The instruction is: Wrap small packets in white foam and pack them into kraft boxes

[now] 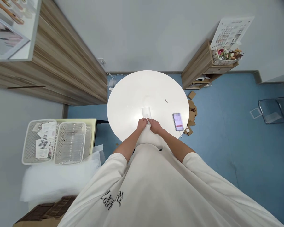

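On the round white tabletop (132, 88), the bare left hand (142, 123) and right hand (155, 126) pinch a flat, whitish, rectangular sheet (146, 111); uneven pulling could crease it

Toward your body from your left hand (142, 123), your white shirt (151, 186) reads "189" and "EA"; folds break up the other letters. Well beyond your right hand (155, 126), rightward, the chart's (230, 33) print is too small to read.
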Action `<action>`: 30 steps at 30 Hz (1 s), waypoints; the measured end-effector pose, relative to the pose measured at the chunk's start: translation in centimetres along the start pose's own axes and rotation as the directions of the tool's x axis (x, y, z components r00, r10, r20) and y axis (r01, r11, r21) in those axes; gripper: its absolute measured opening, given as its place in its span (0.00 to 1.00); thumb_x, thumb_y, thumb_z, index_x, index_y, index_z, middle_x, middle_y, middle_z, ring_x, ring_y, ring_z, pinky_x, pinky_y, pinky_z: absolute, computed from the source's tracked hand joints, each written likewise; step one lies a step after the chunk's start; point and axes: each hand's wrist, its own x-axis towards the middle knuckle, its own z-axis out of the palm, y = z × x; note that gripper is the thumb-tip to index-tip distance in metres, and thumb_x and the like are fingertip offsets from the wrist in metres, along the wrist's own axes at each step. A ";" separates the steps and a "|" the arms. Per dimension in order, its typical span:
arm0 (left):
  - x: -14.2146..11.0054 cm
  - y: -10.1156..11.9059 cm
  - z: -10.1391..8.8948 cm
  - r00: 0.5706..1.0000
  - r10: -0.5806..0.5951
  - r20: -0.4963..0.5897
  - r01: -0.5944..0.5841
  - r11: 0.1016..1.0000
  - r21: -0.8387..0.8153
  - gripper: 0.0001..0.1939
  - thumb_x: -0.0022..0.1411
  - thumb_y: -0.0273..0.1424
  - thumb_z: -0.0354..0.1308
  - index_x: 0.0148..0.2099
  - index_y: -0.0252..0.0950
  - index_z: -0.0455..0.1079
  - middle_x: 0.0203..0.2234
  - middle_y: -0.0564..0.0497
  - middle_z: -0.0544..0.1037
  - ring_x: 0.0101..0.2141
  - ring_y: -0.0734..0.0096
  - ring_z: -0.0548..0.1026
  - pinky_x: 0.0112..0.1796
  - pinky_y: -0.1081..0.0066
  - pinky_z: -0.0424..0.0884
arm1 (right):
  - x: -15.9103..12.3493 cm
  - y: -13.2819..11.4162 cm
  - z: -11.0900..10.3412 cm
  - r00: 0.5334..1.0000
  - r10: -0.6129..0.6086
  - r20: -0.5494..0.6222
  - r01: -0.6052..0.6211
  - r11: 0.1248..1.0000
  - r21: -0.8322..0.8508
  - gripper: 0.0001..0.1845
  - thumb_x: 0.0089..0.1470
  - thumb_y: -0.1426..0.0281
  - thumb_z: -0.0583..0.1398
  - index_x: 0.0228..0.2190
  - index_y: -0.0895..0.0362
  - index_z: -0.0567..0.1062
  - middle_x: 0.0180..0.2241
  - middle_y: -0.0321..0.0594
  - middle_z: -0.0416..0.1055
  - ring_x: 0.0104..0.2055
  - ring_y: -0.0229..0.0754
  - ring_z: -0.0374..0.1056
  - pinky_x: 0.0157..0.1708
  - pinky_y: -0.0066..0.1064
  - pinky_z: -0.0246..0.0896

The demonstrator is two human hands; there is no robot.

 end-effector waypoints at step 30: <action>-3.0 0.0 -1.5 0.901 0.319 0.293 -0.433 0.642 0.633 0.27 0.51 0.31 0.65 0.54 0.40 0.66 0.54 0.42 0.73 0.58 0.48 0.68 0.61 0.54 0.54 | -2.6 -1.3 0.7 0.996 0.050 -0.070 -0.059 0.989 -0.136 0.26 0.57 0.78 0.56 0.56 0.54 0.68 0.57 0.50 0.62 0.55 0.53 0.60 0.54 0.41 0.56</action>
